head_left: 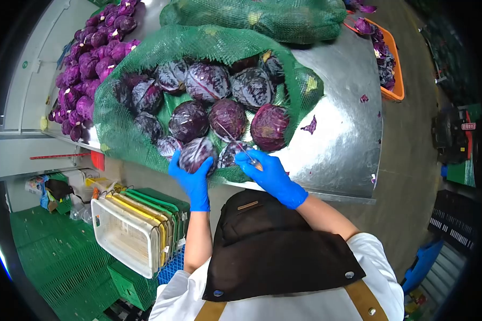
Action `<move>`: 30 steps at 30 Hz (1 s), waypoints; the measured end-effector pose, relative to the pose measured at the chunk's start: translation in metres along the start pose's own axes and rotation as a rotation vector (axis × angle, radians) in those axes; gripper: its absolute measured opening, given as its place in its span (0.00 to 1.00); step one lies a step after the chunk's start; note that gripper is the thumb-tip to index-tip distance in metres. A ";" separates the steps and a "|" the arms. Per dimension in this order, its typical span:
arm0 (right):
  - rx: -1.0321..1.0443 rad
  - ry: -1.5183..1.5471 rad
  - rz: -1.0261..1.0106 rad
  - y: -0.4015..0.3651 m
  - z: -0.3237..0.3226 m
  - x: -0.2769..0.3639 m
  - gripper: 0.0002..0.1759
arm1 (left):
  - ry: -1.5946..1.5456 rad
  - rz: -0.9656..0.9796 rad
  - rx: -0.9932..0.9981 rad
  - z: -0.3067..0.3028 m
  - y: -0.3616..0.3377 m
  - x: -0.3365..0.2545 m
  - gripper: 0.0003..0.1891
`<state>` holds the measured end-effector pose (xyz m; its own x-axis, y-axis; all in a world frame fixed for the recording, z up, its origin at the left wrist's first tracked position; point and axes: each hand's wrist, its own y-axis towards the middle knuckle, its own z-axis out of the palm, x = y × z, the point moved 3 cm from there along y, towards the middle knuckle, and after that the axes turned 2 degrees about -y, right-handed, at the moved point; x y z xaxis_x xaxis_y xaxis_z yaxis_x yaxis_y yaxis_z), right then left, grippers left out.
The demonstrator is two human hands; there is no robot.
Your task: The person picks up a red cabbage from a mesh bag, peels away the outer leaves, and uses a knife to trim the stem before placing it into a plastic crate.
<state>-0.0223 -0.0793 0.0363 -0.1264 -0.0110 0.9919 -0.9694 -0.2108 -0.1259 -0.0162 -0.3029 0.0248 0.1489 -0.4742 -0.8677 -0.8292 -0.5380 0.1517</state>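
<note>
My left hand [190,179], in a blue glove, is wrapped around a red cabbage [197,154] at the near edge of an opened green mesh bag [144,51]. In my right hand [270,176], also blue-gloved, is a knife [258,166]; its handle end shows at the fist and its thin blade points up and left over the cabbages. Several more red cabbages lie in the bag, among them a dark one [188,121] and a redder one [270,127] on the right.
The bag rests on a metal table [337,139] with loose leaf scraps [309,125]. Peeled purple cabbages [88,64] are heaped at left. Another filled mesh bag [284,21] lies behind. An orange crate [395,80] of leaves stands right, stacked baskets [126,235] below left.
</note>
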 end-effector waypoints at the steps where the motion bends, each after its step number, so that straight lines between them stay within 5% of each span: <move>1: 0.005 -0.037 0.062 -0.010 -0.012 0.001 0.16 | -0.050 -0.022 -0.028 -0.006 -0.004 -0.003 0.45; 3: -0.016 -0.167 0.188 -0.030 -0.036 0.014 0.16 | -0.159 -0.014 -0.044 -0.022 -0.008 -0.019 0.42; 7: -0.183 -0.128 -0.025 -0.067 -0.083 -0.009 0.19 | -0.511 0.050 0.119 -0.026 -0.015 -0.089 0.51; 10: -0.428 -0.206 -0.165 -0.090 -0.117 -0.006 0.18 | -0.694 -0.004 0.525 0.027 -0.036 -0.135 0.53; 15: -0.687 -0.294 0.006 -0.136 -0.185 -0.007 0.11 | -0.577 -0.005 0.902 0.157 -0.117 -0.157 0.50; 18: -0.624 -0.212 0.304 -0.155 -0.212 -0.051 0.11 | -0.499 -0.016 1.035 0.225 -0.151 -0.132 0.46; 20: -0.625 -0.266 0.300 -0.158 -0.216 -0.075 0.12 | -0.420 0.020 1.008 0.254 -0.163 -0.092 0.46; 30: -0.483 -0.448 0.466 -0.147 -0.216 -0.061 0.13 | -0.380 -0.098 1.118 0.258 -0.157 -0.111 0.48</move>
<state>0.0828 0.1636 -0.0096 -0.5431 -0.4059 0.7350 -0.8346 0.3570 -0.4195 -0.0410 0.0142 -0.0244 0.2247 -0.1257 -0.9663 -0.8620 0.4368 -0.2572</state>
